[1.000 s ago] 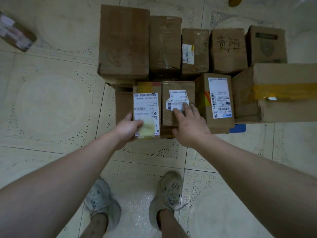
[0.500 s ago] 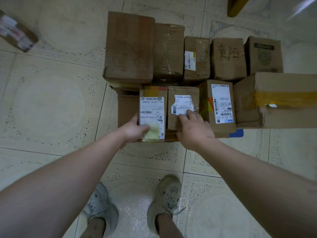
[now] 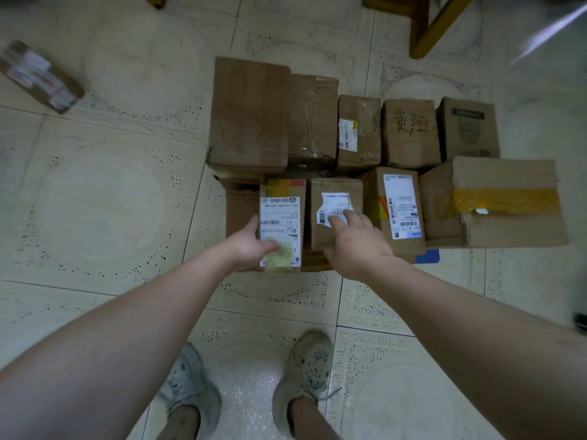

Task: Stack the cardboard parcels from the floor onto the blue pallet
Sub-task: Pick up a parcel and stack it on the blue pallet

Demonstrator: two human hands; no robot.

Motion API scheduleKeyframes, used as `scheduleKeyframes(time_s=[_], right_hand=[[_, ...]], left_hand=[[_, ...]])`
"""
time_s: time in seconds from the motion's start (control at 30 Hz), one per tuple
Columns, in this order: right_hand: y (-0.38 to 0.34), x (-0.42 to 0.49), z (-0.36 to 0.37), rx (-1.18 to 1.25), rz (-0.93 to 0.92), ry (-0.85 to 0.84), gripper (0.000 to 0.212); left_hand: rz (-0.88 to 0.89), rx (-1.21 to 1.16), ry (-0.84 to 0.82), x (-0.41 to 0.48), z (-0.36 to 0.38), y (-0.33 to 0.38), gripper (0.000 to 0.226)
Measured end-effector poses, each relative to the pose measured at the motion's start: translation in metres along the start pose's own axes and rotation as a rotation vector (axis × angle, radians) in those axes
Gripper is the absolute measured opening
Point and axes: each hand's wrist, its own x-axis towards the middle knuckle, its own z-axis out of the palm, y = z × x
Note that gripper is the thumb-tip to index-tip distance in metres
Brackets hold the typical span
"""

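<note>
Now hands (image 3: 249,247) (image 3: 357,246) grip labelled parcel (image 3: 282,214), touch neighbouring parcel (image 3: 336,188).

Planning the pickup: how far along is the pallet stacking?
Done: two rows of brown cardboard parcels cover the blue pallet. In hand: the left hand grips a white-labelled front-row parcel; the right hand rests flat on the torn-label parcel beside it. Left: one taped cardboard parcel on the tiled floor.

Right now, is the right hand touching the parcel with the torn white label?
Touching. Head view shows the right hand resting flat on the torn-label parcel.
</note>
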Motion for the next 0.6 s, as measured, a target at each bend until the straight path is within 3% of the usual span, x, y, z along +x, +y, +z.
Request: scheduleKeyframes(time_s=[0.43, 0.6], right_hand=[[-0.154, -0.102, -0.167, 0.062, -0.125, 0.128, 0.063], [-0.175, -0.108, -0.175, 0.089, -0.082, 0.137, 0.064]], left_hand=[[-0.012, 0.293, 0.162, -0.217, -0.175, -0.006, 0.079], [0.062, 0.268, 0.141, -0.227, -0.189, -0.005, 0.079]])
